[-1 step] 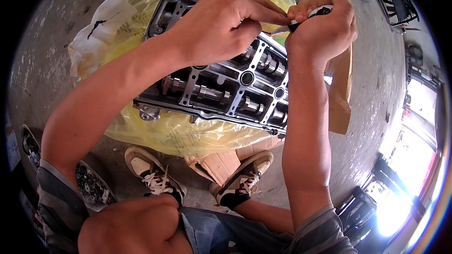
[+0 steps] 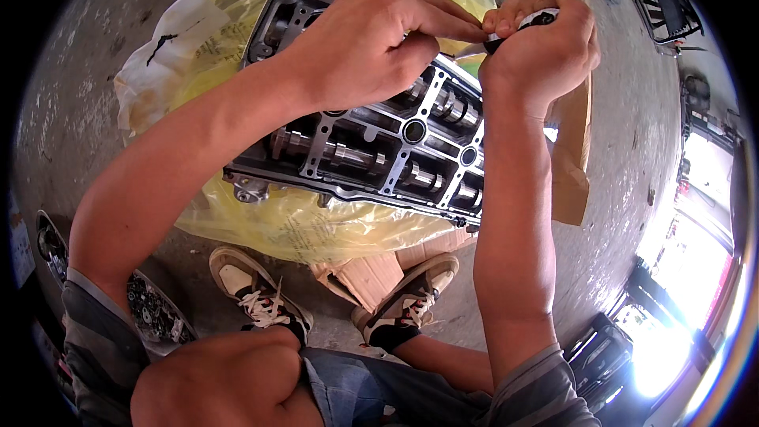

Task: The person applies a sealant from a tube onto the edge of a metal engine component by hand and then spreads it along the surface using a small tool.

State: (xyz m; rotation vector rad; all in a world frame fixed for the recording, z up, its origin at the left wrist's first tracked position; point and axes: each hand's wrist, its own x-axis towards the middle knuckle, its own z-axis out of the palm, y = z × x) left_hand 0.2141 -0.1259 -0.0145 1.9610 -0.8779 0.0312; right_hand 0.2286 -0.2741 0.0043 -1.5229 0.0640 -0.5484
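Observation:
My right hand [image 2: 538, 51] is closed around a black-and-white tube [image 2: 544, 17], most of it hidden by my fingers. A tapered pale nozzle [image 2: 471, 51] points left from it over the engine part. My left hand [image 2: 387, 32] has its fingers spread, one fingertip touching the tube near the nozzle's base. Under both hands lies a metal cylinder head [image 2: 371, 136] with camshafts [image 2: 348, 155] showing between its cross-braces. My left hand and forearm cover its upper middle, and my right forearm hides its right end.
Yellow plastic sheeting [image 2: 292, 233] spreads beneath the cylinder head, with flattened cardboard [image 2: 371, 277] by my shoes and more cardboard [image 2: 571, 166] at the right. Trays of small metal parts [image 2: 158, 308] sit at the lower left. A black-framed object [image 2: 668, 12] stands at the far right.

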